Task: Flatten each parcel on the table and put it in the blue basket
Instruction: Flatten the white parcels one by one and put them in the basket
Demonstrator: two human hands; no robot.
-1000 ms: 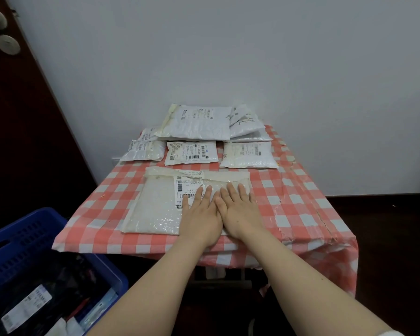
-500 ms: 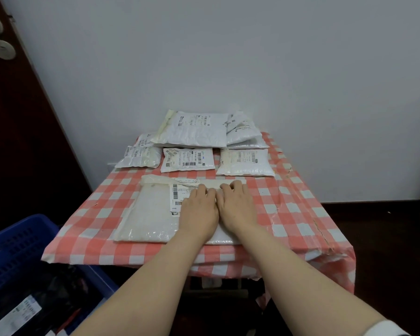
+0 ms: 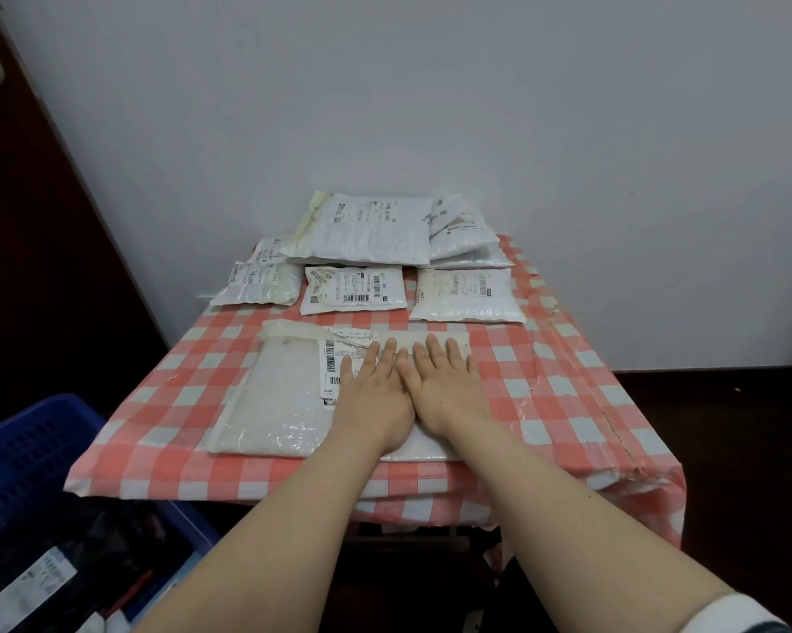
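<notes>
Pressing down on a large white parcel (image 3: pixel 266 395) with both hands, set side by side and touching along their inner edges. Left hand (image 3: pixel 371 399) and right hand (image 3: pixel 444 386) both palm down, fingers straight and nearly closed together, gripping nothing. Covering the parcel's right half, fingertips reaching almost to its far edge.

Lies on the near half of the table (image 3: pixel 567 381), on a red-and-white checked cloth, long side running across, near edge just short of the table's front. Looks pale and finely bubbled, slightly glossy toward the front, with a folded flap along the far edge. Carries a white shipping label (image 3: pixel 335 358) with barcodes, partly hidden under the left fingers.

Farther back, well apart from the hands: a row of three smaller white parcels, left (image 3: pixel 259 283), middle (image 3: pixel 355 290) and right (image 3: pixel 467 296), each labelled. Behind these, against the wall, a bigger white parcel (image 3: pixel 367 230) propped on others, with a small stack (image 3: pixel 462 239) beside it to the right.

Down at the lower left, beside and below the table's near-left corner: the blue basket (image 3: pixel 33 445), slotted walls, partly out of view. Holds dark packages, one bearing a white barcoded label (image 3: pixel 29 587), plus something red; cannot tell the rest.
</notes>
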